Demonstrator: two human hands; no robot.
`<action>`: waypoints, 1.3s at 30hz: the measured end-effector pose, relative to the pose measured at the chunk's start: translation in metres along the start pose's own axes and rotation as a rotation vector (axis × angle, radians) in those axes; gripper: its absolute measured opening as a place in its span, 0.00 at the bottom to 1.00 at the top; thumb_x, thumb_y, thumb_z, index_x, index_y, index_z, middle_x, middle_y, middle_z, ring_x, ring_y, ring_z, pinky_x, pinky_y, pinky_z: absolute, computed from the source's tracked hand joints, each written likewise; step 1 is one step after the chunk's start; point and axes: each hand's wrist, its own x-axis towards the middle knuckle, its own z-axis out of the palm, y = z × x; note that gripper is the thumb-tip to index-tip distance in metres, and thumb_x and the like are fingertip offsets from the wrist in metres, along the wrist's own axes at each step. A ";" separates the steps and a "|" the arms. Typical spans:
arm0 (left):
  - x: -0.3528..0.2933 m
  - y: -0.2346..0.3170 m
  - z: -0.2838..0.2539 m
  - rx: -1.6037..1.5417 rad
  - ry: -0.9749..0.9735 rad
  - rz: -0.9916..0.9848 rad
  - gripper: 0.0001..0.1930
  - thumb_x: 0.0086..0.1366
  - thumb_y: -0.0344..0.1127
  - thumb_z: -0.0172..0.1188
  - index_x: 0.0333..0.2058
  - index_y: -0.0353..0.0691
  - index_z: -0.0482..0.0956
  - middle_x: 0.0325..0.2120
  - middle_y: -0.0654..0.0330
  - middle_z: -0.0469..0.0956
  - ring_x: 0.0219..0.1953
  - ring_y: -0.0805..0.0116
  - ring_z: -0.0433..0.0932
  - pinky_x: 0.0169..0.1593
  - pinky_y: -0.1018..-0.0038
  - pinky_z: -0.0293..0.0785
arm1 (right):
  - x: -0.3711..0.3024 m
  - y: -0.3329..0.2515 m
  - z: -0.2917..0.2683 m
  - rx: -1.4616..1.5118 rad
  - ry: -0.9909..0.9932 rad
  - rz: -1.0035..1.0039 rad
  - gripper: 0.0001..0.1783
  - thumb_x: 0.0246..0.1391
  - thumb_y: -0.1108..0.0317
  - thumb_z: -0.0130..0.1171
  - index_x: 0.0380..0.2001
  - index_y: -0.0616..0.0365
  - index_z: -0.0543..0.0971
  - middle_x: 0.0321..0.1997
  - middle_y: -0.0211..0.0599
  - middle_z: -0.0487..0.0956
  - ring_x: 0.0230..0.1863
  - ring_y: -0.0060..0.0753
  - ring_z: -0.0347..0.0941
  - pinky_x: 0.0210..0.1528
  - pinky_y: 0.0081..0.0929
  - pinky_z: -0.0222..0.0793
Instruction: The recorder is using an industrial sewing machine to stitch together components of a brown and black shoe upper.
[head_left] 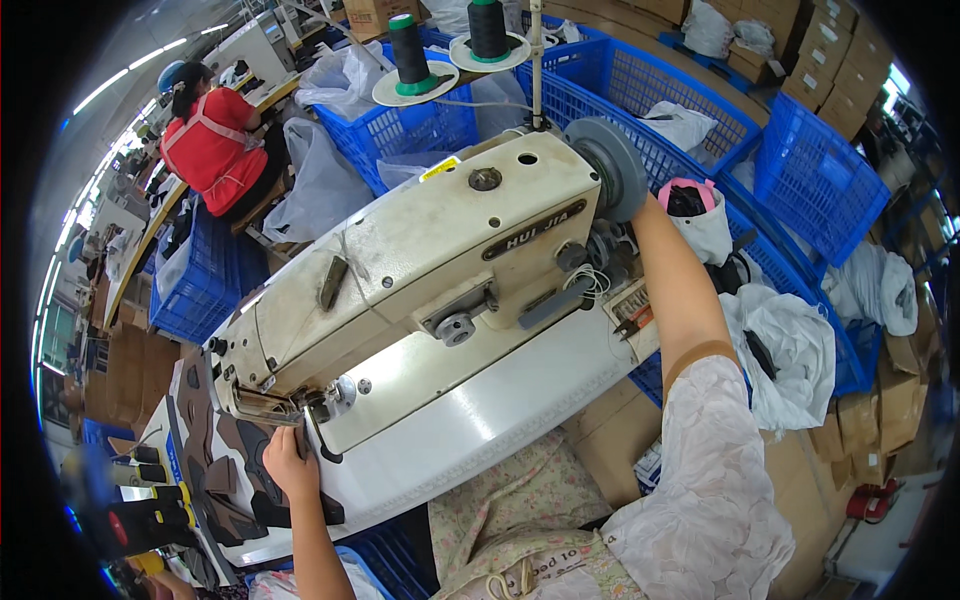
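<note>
A cream industrial sewing machine (pixel 420 250) stands across the middle on a white table (pixel 440 460). My left hand (pixel 287 464) is at its needle end, fingertips drawn together just below the presser foot (pixel 318 405). What they pinch, if anything, is too small to make out. Dark brown and black cut pieces (pixel 222 475) lie flat around that hand, some overlapping. My right arm (pixel 680 270) reaches up to the grey handwheel (pixel 625 170) at the machine's far right end. The right hand's fingers are hidden behind the wheel, so their grip does not show.
Two black thread cones (pixel 488 32) stand on a holder above the machine. Blue crates (pixel 650 90) with plastic bags crowd behind and to the right. A white bag (pixel 780 350) lies beside my right arm. A person in red (pixel 215 140) sits at the far left. Cartons (pixel 835 60) are stacked at back right.
</note>
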 end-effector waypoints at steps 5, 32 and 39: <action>0.005 0.005 -0.007 -0.036 -0.020 0.008 0.16 0.44 0.22 0.58 0.36 0.32 0.76 0.37 0.46 0.79 0.39 0.43 0.76 0.41 0.57 0.70 | 0.002 0.007 -0.010 0.105 -0.060 0.076 0.27 0.48 0.51 0.63 0.50 0.53 0.78 0.51 0.42 0.79 0.52 0.51 0.74 0.53 0.53 0.69; 0.074 0.030 -0.052 0.290 -0.474 -0.119 0.06 0.61 0.30 0.51 0.33 0.36 0.76 0.29 0.45 0.82 0.34 0.48 0.83 0.38 0.56 0.78 | -0.324 -0.094 -0.070 0.557 0.707 -0.451 0.24 0.55 0.69 0.64 0.53 0.69 0.74 0.53 0.40 0.78 0.52 0.31 0.74 0.55 0.27 0.68; 0.042 0.054 -0.058 0.112 -0.589 -0.165 0.10 0.60 0.33 0.52 0.35 0.33 0.77 0.30 0.43 0.82 0.36 0.45 0.83 0.42 0.56 0.79 | -0.419 -0.127 0.119 0.429 -0.391 -0.281 0.31 0.50 0.66 0.70 0.56 0.65 0.73 0.52 0.38 0.78 0.50 0.26 0.74 0.56 0.27 0.68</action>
